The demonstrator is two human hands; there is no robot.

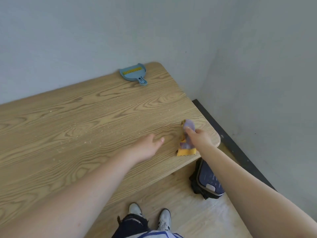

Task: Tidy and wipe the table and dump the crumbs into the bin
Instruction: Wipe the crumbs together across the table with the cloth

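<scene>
The wood-grain tabletop (51, 160) fills the left and centre of the frame, its rounded corners at upper centre and centre right. Pale crumbs (78, 134) lie scattered over the tabletop, most densely left of centre, with a few specks further right. A blue dustpan (133, 73) with a yellow comb strip lies flat at the upper centre of the frame, at the far edge of the tabletop against the grey wall, handle pointing toward the viewer.

The left hand (147, 147) reaches in from the lower left and sits at centre frame, fingers loosely extended, grasping nothing, low over the tabletop. Whether it touches the surface cannot be determined.

Right of it, the right hand (199, 137) is clenched around a purple-and-yellow cloth (186, 145) near the right edge of the tabletop. The yellow end of the cloth rests on the surface.

At lower right, a dark bin (208, 182) with a lid stands on the floor just beside the tabletop edge.
</scene>
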